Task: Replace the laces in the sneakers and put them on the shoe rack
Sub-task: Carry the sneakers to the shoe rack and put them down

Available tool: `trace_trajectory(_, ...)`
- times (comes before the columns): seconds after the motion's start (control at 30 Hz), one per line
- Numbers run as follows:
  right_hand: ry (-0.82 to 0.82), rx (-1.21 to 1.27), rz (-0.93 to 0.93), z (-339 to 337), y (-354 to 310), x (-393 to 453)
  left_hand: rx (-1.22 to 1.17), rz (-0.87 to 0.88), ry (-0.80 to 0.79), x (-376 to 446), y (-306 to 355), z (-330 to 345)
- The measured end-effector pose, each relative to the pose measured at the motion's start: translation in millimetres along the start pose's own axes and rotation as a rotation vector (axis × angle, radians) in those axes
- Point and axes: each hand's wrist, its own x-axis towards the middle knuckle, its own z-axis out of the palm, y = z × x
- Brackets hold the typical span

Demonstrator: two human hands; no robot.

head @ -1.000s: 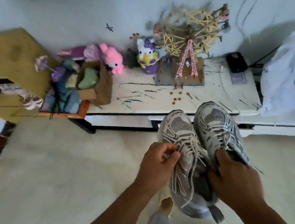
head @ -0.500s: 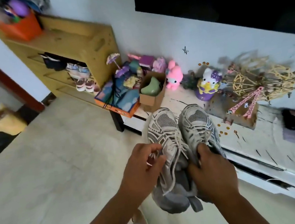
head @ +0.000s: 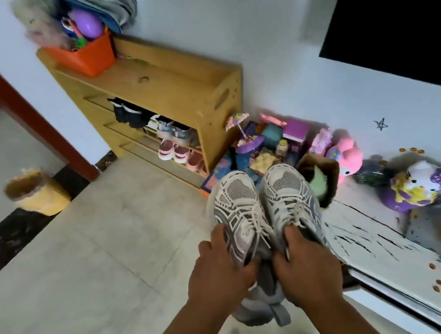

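I hold a pair of grey-and-white laced sneakers side by side in the air, toes pointing away. My left hand grips the left sneaker at its side near the collar. My right hand grips the right sneaker at its collar, fingers curled into the opening. White laces run through both. The wooden shoe rack stands against the wall ahead and to the left, with several small shoes on its shelves.
An orange bin of toys sits on top of the rack. A low white bench on the right carries plush toys, a cardboard box and craft pieces. A yellow waste bin stands by the brown door frame.
My view has swung left and up, bringing the shoe rack into view ahead. The sneakers stay in my hands; my left hand shifted from the laces to the shoe's side.
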Motion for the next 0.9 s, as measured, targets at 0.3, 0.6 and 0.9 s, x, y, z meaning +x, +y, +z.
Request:
trace_trajectory(0.3,-0.004,0.059,-0.175,48,-106,141,-0.074,-0.222,0.135,124,-45,-80)
trace_trajectory(0.6,-0.046,0.074,-0.300,87,-209,262,-0.180,-0.286,0.344,233,-95,-168)
trace_trajectory(0.9,-0.034,0.289,-0.062,161,-324,318,-0.034,-0.200,0.218,329,-198,-253)
